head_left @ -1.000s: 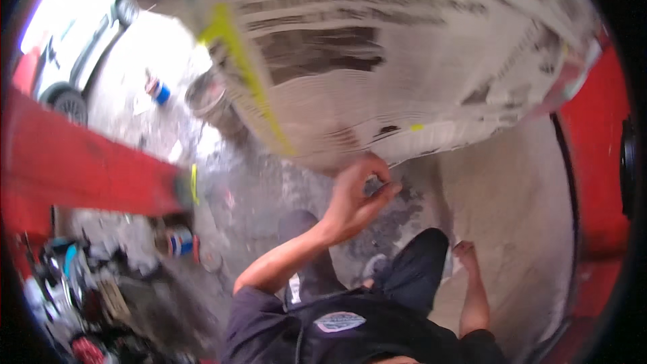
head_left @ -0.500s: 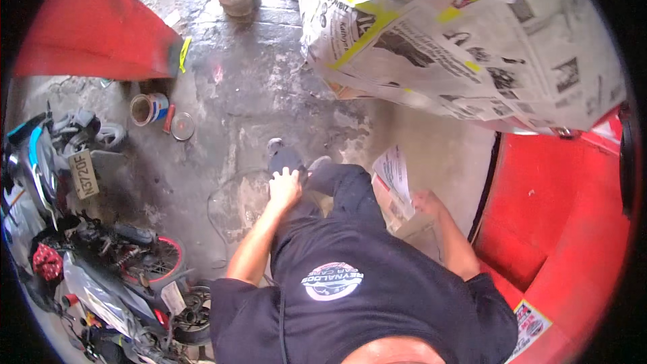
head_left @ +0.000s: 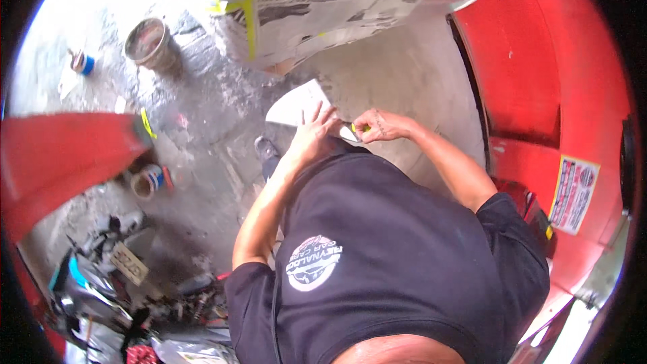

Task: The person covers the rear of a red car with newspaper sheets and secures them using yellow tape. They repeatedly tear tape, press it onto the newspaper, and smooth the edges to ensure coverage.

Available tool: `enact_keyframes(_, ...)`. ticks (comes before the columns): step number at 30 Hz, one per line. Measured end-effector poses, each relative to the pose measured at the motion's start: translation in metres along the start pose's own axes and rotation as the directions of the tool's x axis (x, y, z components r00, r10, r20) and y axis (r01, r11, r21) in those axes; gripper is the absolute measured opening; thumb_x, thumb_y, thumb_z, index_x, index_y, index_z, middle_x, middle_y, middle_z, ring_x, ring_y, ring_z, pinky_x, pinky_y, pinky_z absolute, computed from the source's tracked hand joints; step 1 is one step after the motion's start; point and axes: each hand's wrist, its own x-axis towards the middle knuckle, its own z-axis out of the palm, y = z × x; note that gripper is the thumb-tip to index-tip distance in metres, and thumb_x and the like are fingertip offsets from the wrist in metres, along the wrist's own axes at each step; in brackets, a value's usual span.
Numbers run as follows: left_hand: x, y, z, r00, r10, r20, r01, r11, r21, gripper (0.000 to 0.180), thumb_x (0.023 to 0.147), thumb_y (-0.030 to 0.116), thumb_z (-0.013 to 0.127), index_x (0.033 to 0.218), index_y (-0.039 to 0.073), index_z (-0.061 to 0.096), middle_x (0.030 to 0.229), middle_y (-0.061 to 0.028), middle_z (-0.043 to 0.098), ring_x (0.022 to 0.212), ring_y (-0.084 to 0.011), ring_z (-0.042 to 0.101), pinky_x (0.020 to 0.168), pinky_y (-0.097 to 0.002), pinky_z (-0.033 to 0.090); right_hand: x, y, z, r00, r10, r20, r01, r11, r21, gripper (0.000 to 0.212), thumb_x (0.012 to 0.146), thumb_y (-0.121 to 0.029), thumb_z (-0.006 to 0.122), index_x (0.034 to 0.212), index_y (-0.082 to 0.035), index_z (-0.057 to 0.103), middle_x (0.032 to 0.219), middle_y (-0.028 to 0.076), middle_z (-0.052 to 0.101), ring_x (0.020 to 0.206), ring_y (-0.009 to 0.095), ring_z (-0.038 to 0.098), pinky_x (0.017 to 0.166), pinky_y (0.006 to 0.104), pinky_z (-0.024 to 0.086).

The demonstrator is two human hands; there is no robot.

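A white sheet of paper (head_left: 300, 104) lies in front of my body, its right end folded or cut to a narrow point. On it rests my left hand (head_left: 315, 133), fingers stretched out and pressing the sheet. Close by on the right, my right hand (head_left: 379, 125) is closed around a small yellow thing (head_left: 356, 129) at the paper's edge. Its kind is too small to make out. Beyond both hands hangs a large panel covered in newspaper (head_left: 303, 10), with strips of yellow tape on it.
At right is a red vehicle body (head_left: 519, 61) bearing a printed sticker (head_left: 574, 194). A red panel (head_left: 74, 162) juts in from the left. A dirty bucket (head_left: 151, 47), a paint can (head_left: 147, 180) and another small can (head_left: 82, 63) stand on the floor. A motorcycle (head_left: 94, 283) is lower left.
My left hand has moved from near my shoe onto the white paper. My right hand has moved from loose newspaper to grip the yellow thing. The whole view has turned and shifted right.
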Motion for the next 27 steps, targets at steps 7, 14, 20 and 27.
enact_keyframes(7,0.058,0.037,-0.014,0.988,0.084,0.13,-0.077,0.995,-0.055,0.026,0.08,0.018,0.076,0.102,0.008,0.069,0.106,-0.0101,0.071,0.114,-0.0347,0.064,0.104,-0.0552,0.044,-0.04,0.029,-0.011,0.972,-0.003,-0.236,0.066,0.963,0.26,0.023,0.076,-0.019,0.067,0.09,-0.001,0.066,0.075,0.003,0.061,0.072,0.014,0.054,0.066,0.0338,0.045)
enact_keyframes(14,0.108,0.105,-0.003,0.982,0.169,0.09,-0.145,0.963,-0.228,0.009,0.089,0.008,0.072,0.096,0.002,0.07,0.09,-0.0158,0.069,0.083,-0.0329,0.07,0.071,-0.0403,0.053,-0.078,0.108,-0.005,0.837,-0.1,-0.538,0.36,0.841,0.404,0.041,0.079,-0.004,0.072,0.12,-0.007,0.071,0.088,0.003,0.067,0.083,0.012,0.06,0.078,0.0315,0.048)
enact_keyframes(20,0.174,0.159,0.021,0.983,-0.159,0.089,0.165,0.985,-0.057,0.014,0.088,0.005,0.071,0.101,0.002,0.071,0.094,-0.0174,0.07,0.089,-0.0339,0.071,0.076,-0.0396,0.054,-0.068,0.249,0.037,0.68,-0.181,-0.71,0.562,0.751,0.347,0.049,0.081,-0.014,0.077,0.13,-0.013,0.069,0.104,0.011,0.066,0.091,0.022,0.063,0.082,0.0385,0.05)
enact_keyframes(27,0.235,0.138,0.021,0.976,-0.216,-0.007,0.213,0.957,0.2,0.016,0.091,0.007,0.071,0.088,-0.003,0.059,0.082,-0.0181,0.062,0.07,-0.0287,0.053,0.068,-0.0349,0.048,-0.062,0.426,0.106,0.971,-0.208,-0.115,0.227,0.956,0.188,0.033,0.078,-0.035,0.076,0.099,-0.01,0.077,0.091,0.016,0.073,0.084,0.036,0.069,0.073,0.0492,0.052)
